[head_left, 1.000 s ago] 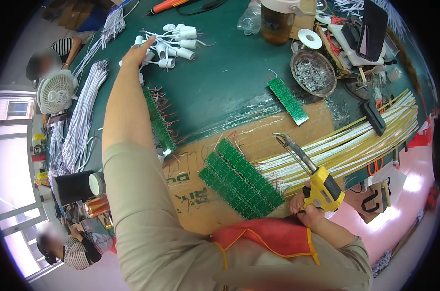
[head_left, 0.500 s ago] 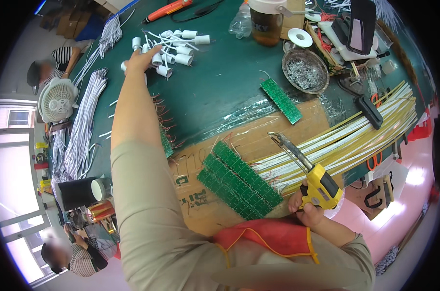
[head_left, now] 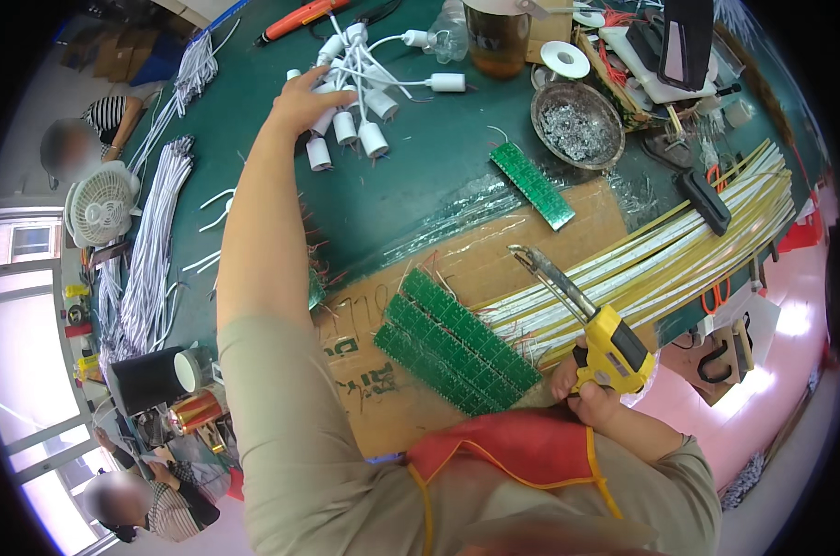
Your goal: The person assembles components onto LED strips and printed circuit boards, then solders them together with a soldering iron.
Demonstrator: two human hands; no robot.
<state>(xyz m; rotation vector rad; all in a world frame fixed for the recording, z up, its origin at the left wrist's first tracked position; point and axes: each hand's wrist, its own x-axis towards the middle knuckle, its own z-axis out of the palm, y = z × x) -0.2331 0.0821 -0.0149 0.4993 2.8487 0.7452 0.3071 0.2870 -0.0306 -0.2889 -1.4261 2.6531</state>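
At the far left of the bench my left hand reaches over a pile of white cylindrical pieces with white wires. Its thumb and a finger are spread apart against the pieces; the other fingers are partly hidden. My right hand grips the handle of a yellow and black soldering gun, low on the right. The gun's metal tip points up and left above the cardboard. Several green circuit boards with thin red wires lie on the cardboard, left of the gun. Another green board lies farther back.
A metal bowl of solder scraps stands at the back right, near a jar of brown liquid. Yellow-edged white strips run along the right. White wire bundles and a fan are left. Two people sit beyond.
My left hand has moved right, and the white pieces have shifted right and spread out, some closer to the jar. My right hand and the soldering gun have stayed nearly still.
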